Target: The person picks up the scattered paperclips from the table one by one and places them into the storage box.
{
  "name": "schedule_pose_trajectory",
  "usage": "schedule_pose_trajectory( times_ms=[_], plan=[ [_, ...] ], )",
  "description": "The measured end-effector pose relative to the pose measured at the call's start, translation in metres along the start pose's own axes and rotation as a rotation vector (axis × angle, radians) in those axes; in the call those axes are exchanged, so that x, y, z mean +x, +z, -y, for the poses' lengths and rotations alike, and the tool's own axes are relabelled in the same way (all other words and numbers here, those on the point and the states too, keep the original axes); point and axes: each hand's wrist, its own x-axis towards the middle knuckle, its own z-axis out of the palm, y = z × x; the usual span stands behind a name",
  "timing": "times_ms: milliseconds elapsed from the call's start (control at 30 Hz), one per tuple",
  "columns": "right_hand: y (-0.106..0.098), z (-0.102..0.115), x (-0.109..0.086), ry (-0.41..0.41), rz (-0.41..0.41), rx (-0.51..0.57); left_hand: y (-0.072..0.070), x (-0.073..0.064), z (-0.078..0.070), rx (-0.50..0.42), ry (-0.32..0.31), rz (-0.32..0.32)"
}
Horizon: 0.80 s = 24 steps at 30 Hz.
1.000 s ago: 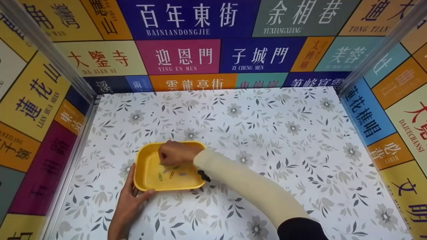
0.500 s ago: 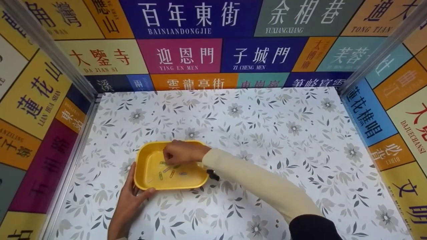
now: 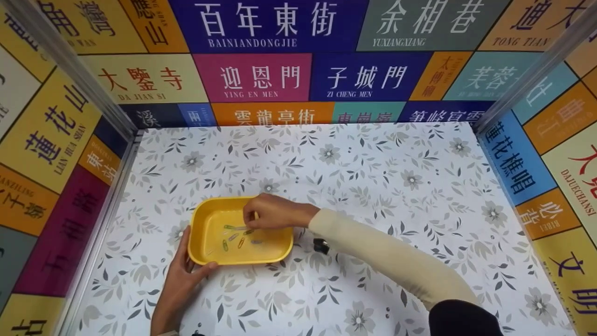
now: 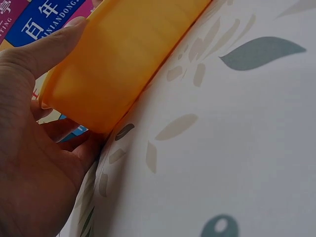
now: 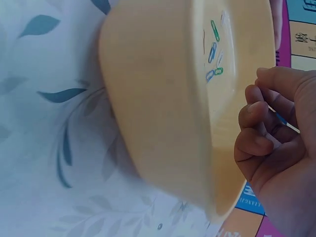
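Note:
A yellow plastic tray (image 3: 205, 255) with rounded corners stands on the table in the head view. Several small coloured paper clips (image 3: 240, 242) lie scattered on its floor; the right wrist view shows blue, green and white clips (image 5: 212, 52). My left hand (image 3: 184, 275) grips the tray's near left corner. In the left wrist view its thumb lies at the rim and its fingers bend against the side wall. My right hand (image 3: 275, 211) hovers over the tray's far right part with its fingers curled. No clip shows between its fingers (image 5: 254, 113), though parts are hidden.
The table (image 3: 373, 196) has a white cover printed with grey leaves and flowers. Colourful sign-patterned panels (image 3: 261, 77) enclose its back and both sides. A small black thing (image 3: 321, 246) is at the right sleeve's underside, right of the tray.
My right hand has moved right across the tray, uncovering more paper clips near its middle. My left hand keeps its hold at the corner.

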Motion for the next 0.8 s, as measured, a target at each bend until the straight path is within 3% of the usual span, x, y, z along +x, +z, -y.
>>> schedule_pose_trajectory(
  times_ms=[467, 800],
  plan=[
    [-0.016, -0.007, -0.049, -0.015, -0.111, -0.002, 0.0, 0.001, 0.0, 0.001, -0.023, -0.002],
    [-0.014, -0.021, -0.079, 0.002, -0.17, 0.034, -0.001, 0.002, -0.001, 0.026, -0.026, -0.001]
  ],
)
